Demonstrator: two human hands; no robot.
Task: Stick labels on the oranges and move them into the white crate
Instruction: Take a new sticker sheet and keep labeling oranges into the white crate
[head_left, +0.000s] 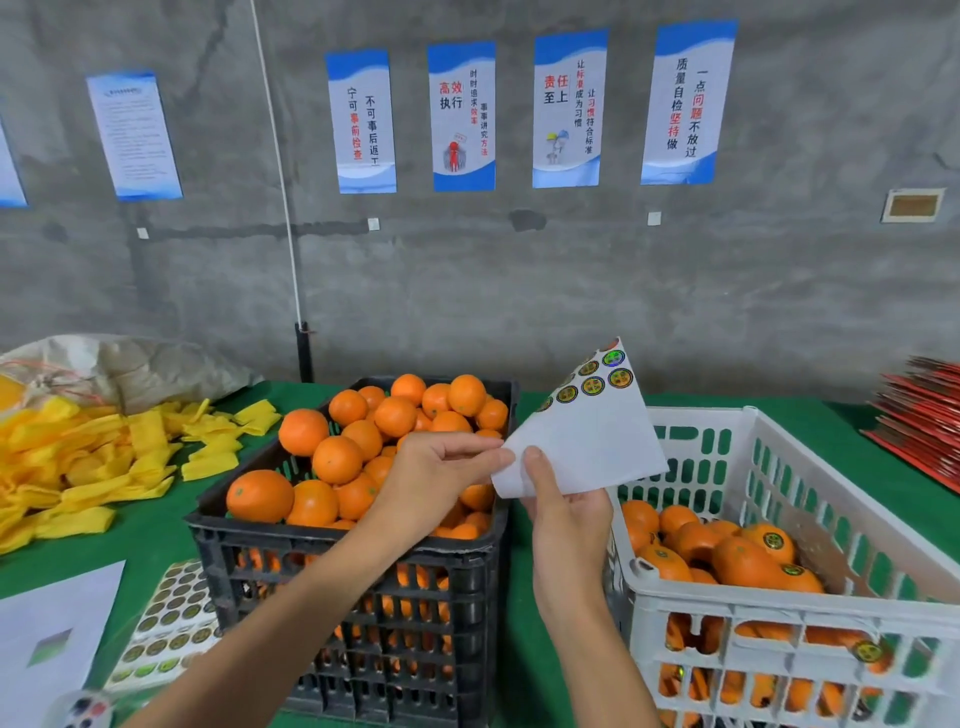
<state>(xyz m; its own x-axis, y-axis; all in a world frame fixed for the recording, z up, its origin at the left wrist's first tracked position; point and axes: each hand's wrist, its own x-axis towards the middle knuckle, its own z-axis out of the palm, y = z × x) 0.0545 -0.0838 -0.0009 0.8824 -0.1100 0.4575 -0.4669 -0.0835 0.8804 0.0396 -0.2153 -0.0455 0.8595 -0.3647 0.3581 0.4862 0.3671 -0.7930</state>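
While both hands (441, 470) (563, 512) pinch near-spent sheet (582, 441), black crate (358, 551) stays heaped; white crate (779, 587) roughly half full.

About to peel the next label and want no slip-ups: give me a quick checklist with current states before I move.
1. Label sheet held by both hands: right hand, left hand: ok.
2. Labels left on sheet, near its top corner: ok.
3. A label already peeled onto a finger: cannot tell.
4. Unlabelled oranges in the black crate: ok.
5. Room in the white crate: ok.
6. Spare label sheet on the table: ok.
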